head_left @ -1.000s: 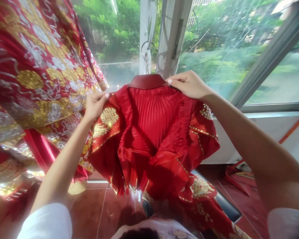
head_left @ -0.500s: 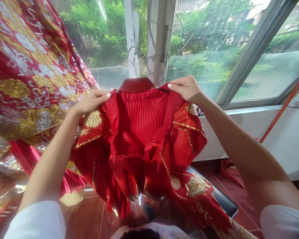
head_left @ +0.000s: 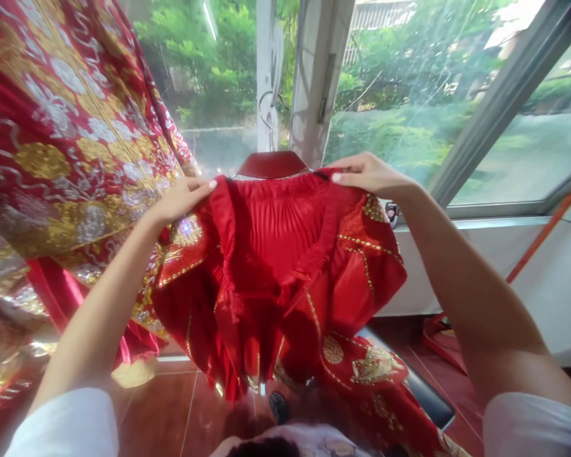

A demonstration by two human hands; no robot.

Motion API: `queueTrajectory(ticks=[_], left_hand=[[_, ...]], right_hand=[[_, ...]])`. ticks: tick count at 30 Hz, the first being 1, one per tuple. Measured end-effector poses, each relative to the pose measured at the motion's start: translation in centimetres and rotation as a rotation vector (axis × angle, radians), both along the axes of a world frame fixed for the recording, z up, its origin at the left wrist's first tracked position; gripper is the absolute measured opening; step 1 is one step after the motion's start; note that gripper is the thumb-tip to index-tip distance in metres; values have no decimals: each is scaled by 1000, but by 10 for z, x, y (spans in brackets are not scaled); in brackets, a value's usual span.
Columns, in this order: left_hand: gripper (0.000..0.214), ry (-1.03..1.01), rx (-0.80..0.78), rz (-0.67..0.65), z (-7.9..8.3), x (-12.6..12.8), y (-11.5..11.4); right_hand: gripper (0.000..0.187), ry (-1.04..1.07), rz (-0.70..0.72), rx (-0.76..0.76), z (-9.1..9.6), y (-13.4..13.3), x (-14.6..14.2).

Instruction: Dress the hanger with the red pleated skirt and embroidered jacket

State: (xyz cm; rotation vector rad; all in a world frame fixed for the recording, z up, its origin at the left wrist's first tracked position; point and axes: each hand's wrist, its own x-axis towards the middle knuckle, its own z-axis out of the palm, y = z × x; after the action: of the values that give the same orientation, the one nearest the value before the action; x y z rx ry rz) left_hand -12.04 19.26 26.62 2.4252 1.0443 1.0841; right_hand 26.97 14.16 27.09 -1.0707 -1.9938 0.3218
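Observation:
A red pleated skirt (head_left: 276,254) with gold embroidery hangs from a dark red hanger (head_left: 271,164) whose metal hook (head_left: 265,120) rises in front of the window frame. My left hand (head_left: 183,197) pinches the skirt's waistband at its left end, fingers closed on the cloth. My right hand (head_left: 368,174) grips the waistband at its right end, next to a black clip on the hanger. The skirt's hem bunches and trails down toward the floor.
A large red garment with gold and silver embroidery (head_left: 61,146) hangs at the left, close to my left arm. A window (head_left: 409,95) with white frame (head_left: 318,76) fills the back. Dark red floor tiles (head_left: 171,406) lie below; an orange rod (head_left: 547,225) leans at right.
The view swayed left, then back right. Both hands kept their hold on the waistband ends and stretched it straighter along the hanger; the right hand lowered a little.

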Motion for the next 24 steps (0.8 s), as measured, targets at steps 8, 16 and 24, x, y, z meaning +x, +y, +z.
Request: queueTrajectory(ticks=[8,16,24], left_hand=[[54,-47,-9,-3,15,14,6],[53,69,181,223,-2,18,-15],[52,65,137,213,-12,2,-10]], right_hand=[[40,81,-213,309,-47,1,-7],[41,-66,-326,363,-55,-10,-8],[43,-92,-403,361,-55,-13,-8]])
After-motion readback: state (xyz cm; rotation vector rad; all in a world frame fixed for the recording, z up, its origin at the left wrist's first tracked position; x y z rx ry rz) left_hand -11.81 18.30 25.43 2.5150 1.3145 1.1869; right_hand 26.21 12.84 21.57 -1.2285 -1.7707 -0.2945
